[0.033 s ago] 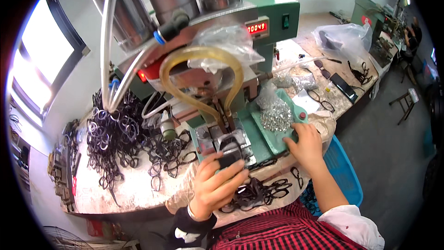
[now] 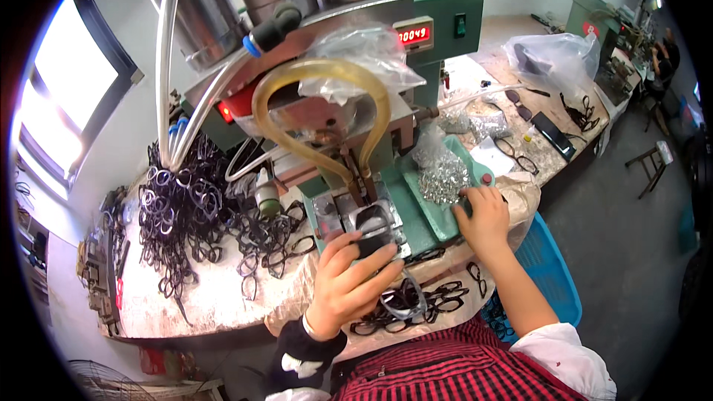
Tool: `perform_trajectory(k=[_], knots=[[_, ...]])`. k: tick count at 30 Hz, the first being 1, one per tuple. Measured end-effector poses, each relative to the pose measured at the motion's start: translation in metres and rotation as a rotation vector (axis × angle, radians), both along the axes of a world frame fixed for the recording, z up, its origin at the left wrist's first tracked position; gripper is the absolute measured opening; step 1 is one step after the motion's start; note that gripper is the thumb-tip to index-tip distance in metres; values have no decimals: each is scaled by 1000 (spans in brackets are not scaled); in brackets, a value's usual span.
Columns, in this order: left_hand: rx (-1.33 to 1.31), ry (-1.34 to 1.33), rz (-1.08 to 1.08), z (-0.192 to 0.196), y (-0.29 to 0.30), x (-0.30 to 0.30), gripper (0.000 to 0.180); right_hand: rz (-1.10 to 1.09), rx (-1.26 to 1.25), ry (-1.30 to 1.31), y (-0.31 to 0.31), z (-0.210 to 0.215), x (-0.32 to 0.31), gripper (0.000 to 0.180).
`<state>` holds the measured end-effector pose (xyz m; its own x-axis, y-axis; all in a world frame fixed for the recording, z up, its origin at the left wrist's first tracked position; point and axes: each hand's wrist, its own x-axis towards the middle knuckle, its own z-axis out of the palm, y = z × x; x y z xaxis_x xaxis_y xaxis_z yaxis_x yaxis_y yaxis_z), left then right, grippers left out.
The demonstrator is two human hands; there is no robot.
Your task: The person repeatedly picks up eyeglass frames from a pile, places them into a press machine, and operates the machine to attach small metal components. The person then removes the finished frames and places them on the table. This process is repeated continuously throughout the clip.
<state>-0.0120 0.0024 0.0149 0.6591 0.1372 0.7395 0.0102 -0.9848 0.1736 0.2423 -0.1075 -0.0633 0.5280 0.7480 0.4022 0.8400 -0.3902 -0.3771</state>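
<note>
Left hand (image 2: 349,286) curled, fingers partly closed around a dark eyeglass frame (image 2: 371,241), pressed onto the metal fixture (image 2: 356,215) at the near foot of the green machine (image 2: 416,44). Right hand (image 2: 483,215) flat and loosely spread at the near edge of the green tray (image 2: 453,212), fingertips just beside the heap of small silvery parts (image 2: 442,174); whether any piece was pinched there could not be told.

Risks, as judged: fingers very near the fixture under the press head, so a pinch likely should the machine cycle with the left hand in place. Frame possibly seated crooked, given a grip from the near side only. Silvery parts piled close to the tray rim, easily scattered onto the surface (image 2: 215,289) by a careless sweep of the right hand. Yellow hose (image 2: 319,74) looped low above the work, liable to snag.

Hard to make out: the exact seat of the frame, hidden by the left fingers. Underside of the press head masked by crumpled clear plastic (image 2: 356,52). Black frames (image 2: 186,208) heaped far left tangled beyond counting; more frames (image 2: 416,301) near the body partly covered by the left wrist.
</note>
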Motion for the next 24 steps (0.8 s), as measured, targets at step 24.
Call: perform_trajectory(k=[24], knots=[[-43,-61,294,-18,-53,-47,31,13,85,249,16,-9,8,11]])
